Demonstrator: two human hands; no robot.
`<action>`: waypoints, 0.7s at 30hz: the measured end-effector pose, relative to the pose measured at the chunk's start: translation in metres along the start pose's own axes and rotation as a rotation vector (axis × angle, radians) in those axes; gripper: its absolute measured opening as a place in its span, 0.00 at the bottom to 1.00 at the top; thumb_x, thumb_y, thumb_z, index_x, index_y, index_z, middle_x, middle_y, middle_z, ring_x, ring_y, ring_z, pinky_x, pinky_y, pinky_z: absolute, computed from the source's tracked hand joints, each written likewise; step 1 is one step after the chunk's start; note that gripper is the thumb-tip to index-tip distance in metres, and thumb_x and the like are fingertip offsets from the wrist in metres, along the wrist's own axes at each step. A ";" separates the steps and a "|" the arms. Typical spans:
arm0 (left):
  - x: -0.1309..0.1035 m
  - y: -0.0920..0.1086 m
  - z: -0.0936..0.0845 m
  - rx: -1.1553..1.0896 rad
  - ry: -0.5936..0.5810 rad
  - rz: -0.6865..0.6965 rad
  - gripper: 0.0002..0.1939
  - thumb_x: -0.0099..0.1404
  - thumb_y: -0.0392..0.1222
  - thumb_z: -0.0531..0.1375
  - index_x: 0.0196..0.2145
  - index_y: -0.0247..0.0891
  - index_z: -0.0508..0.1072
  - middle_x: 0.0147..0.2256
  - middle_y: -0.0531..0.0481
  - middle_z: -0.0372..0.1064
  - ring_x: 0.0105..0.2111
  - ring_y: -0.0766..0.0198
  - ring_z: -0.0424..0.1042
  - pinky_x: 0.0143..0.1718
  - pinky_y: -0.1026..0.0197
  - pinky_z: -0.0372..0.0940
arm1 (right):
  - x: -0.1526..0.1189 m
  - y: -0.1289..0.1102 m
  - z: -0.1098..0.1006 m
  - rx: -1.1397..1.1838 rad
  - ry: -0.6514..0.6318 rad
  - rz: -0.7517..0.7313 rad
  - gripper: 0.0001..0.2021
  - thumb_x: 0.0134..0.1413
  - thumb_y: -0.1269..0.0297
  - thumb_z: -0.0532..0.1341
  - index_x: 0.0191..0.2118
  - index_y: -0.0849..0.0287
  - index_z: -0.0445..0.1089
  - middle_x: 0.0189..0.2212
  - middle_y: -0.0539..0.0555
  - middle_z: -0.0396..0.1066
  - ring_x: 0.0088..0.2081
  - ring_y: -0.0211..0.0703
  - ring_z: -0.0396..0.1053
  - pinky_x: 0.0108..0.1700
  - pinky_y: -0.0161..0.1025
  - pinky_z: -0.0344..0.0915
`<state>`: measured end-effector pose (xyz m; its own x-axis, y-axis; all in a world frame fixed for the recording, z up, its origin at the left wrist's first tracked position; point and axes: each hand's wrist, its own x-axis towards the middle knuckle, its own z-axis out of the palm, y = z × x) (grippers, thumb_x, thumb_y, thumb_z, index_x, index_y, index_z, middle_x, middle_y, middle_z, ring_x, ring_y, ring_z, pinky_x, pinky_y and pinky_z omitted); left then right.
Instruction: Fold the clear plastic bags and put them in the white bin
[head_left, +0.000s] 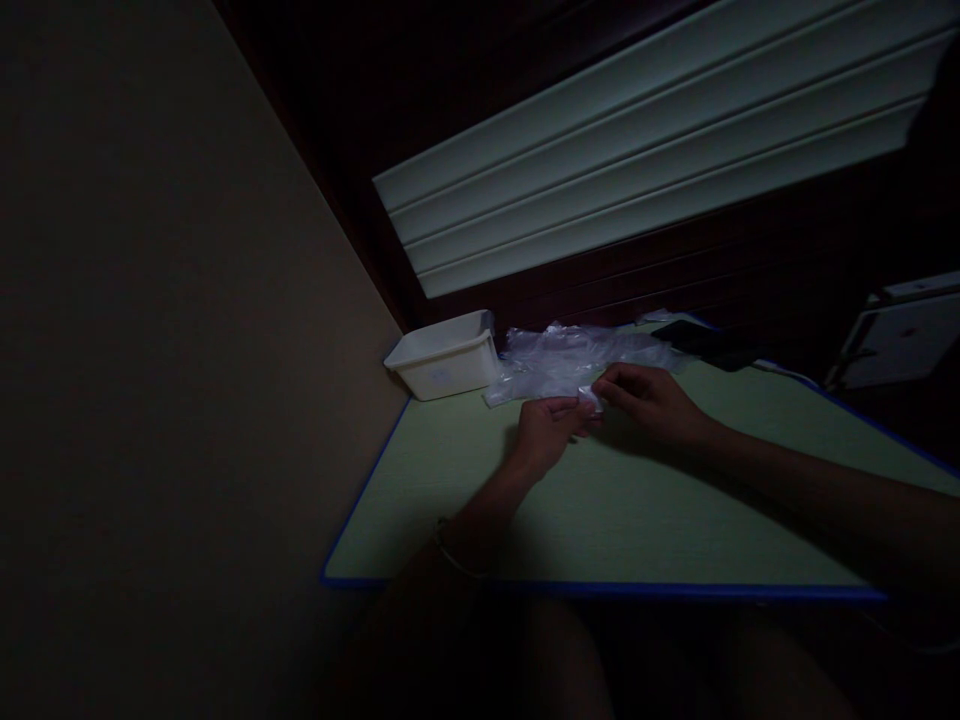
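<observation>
Between my two hands is a small clear plastic bag [589, 400], shiny and partly covered by fingers. My left hand [546, 430] pinches its left side, fingers pointing right. My right hand [649, 398] is closed at the bag's upper right edge, thumb and forefinger together. Just behind the hands, a heap of clear plastic bags [555, 350] lies on the light green table [480, 520]. What the small bag contains, if anything, is too dark to tell.
A white plastic bin [450, 362] stands at the table's back left corner, beside the wall. A dark flat object [705, 343] lies at the back right, near a pale cable [784, 370]. Behind the table is a slatted panel [637, 140].
</observation>
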<state>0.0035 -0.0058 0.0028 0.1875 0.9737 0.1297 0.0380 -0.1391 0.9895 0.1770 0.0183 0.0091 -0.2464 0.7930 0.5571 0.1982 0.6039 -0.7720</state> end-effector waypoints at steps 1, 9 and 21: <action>0.000 -0.001 0.000 -0.007 0.005 -0.003 0.18 0.55 0.51 0.66 0.34 0.32 0.79 0.32 0.41 0.78 0.25 0.67 0.70 0.28 0.63 0.62 | 0.000 0.000 0.000 0.003 -0.002 0.005 0.17 0.55 0.49 0.60 0.27 0.58 0.70 0.24 0.51 0.70 0.27 0.41 0.66 0.32 0.39 0.62; 0.000 0.002 0.001 -0.059 0.105 0.014 0.18 0.53 0.53 0.67 0.33 0.34 0.78 0.31 0.43 0.77 0.25 0.65 0.72 0.27 0.64 0.63 | -0.003 0.005 0.002 0.082 -0.119 0.065 0.15 0.54 0.49 0.61 0.32 0.58 0.73 0.29 0.54 0.75 0.32 0.46 0.71 0.36 0.41 0.66; -0.001 0.004 0.000 -0.025 0.148 0.060 0.16 0.56 0.50 0.65 0.36 0.34 0.79 0.34 0.43 0.78 0.26 0.65 0.72 0.27 0.64 0.63 | -0.004 0.008 0.002 0.054 -0.127 0.086 0.17 0.51 0.48 0.64 0.32 0.58 0.74 0.29 0.53 0.75 0.31 0.44 0.71 0.34 0.39 0.65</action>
<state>0.0039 -0.0076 0.0066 0.0424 0.9800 0.1945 0.0061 -0.1949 0.9808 0.1778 0.0199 0.0003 -0.3497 0.8228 0.4480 0.1735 0.5268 -0.8321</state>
